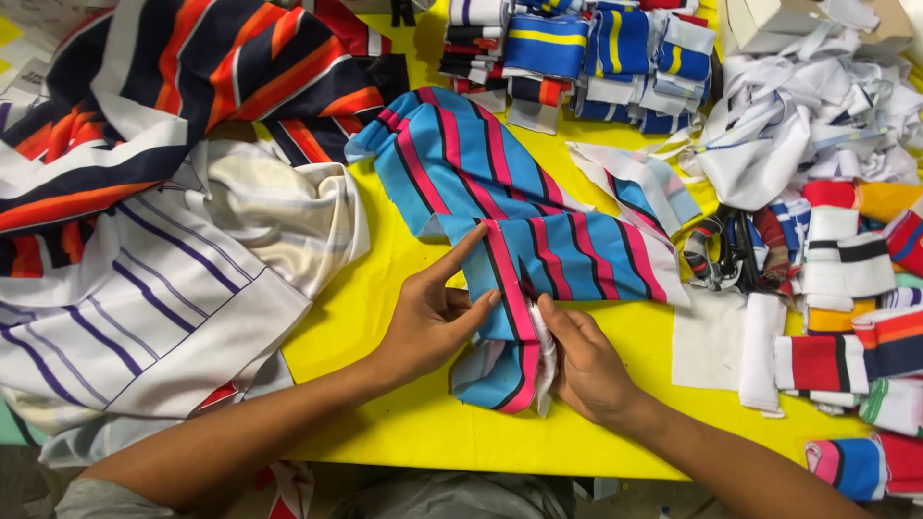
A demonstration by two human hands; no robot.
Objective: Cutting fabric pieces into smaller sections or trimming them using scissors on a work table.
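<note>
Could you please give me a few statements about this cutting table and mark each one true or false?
1. Both hands rest on the blue, pink and black striped fabric. True: the left hand and the right hand press on it.
2. The table is red. False: it is yellow.
3. Scissors lie right of the striped fabric. True.
4. The right hand holds the scissors. False: they lie untouched.
5. The white cloth with purple lines lies right of the hands. False: it lies left.
</note>
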